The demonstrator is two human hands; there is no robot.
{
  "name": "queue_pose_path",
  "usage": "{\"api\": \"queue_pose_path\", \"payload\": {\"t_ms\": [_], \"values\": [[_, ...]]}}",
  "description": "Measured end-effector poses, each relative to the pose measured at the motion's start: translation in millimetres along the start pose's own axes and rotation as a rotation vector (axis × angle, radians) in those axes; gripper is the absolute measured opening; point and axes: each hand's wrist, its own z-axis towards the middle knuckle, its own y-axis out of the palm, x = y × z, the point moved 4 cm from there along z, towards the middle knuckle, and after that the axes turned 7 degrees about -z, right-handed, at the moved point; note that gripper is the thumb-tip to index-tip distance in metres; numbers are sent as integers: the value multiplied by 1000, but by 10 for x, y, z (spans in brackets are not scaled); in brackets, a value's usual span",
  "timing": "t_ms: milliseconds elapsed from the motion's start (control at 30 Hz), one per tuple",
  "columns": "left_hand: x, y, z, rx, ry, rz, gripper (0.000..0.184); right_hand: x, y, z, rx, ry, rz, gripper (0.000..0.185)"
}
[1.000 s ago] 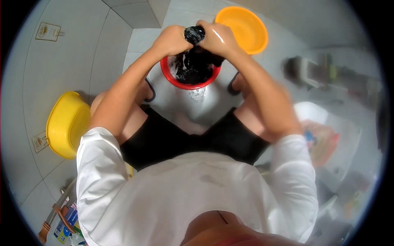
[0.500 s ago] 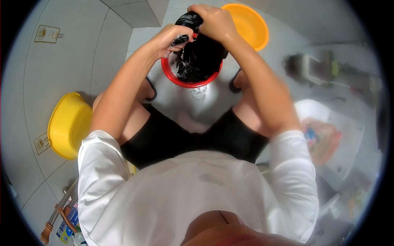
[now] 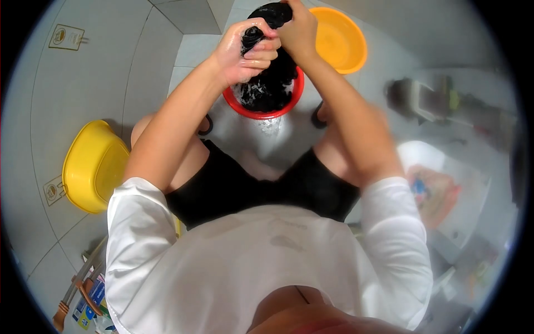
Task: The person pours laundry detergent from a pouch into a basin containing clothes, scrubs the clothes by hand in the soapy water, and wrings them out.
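Note:
A black, soapy piece of cloth (image 3: 267,92) rises out of a red basin (image 3: 261,116) on the floor between my feet. My left hand (image 3: 250,53) is wrapped in a fist round one bunched part of it, above the basin's left side. Close beside it, my right hand (image 3: 296,32) grips another part of the same cloth, higher and to the right. White suds cling to the cloth and to my left fingers. The lower part of the cloth lies in the basin; what kind of garment it is, I cannot tell.
An orange basin (image 3: 347,42) stands behind the red one, to the right. To my left a yellow basin (image 3: 92,167) leans by the tiled wall. Blurred items, among them a plastic bag (image 3: 436,195), are on the right. A brown-handled tool (image 3: 62,314) is at lower left.
My left hand has turned so its curled fingers show, and moved slightly right. My right hand has tilted more upright. Both still hold the black cloth.

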Motion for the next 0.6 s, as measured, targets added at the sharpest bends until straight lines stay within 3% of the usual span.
{"api": "queue_pose_path", "payload": {"t_ms": [33,100,167,200,267,400,433,467,533,567,600], "values": [[-20,52,6,-65,-28,-104,12,-16,-1,-1,0,-1,-2,42],[-58,127,35,-131,-61,-210,12,55,-9,-45,-11,243,-21,52],[-91,263,59,-338,-101,-353,15,132,60,-98,-8,258,46,56],[-121,295,91,-339,-103,-353,15,171,105,-118,-4,270,117,61],[-133,456,96,-508,-63,-435,18,134,158,-171,13,367,212,48],[-100,612,129,-629,-36,-486,24,59,269,-290,-5,362,432,34],[-46,572,164,-772,-104,-354,12,75,309,-301,-21,353,502,31],[-6,552,203,-770,-105,-350,12,90,354,-308,-40,338,590,28],[75,541,202,-866,-64,-457,45,124,449,-305,-109,300,844,22],[75,602,104,-579,-9,-546,62,137,492,-297,-157,279,957,20],[130,603,74,-577,-12,-543,62,156,513,-305,-190,259,960,18]]}}
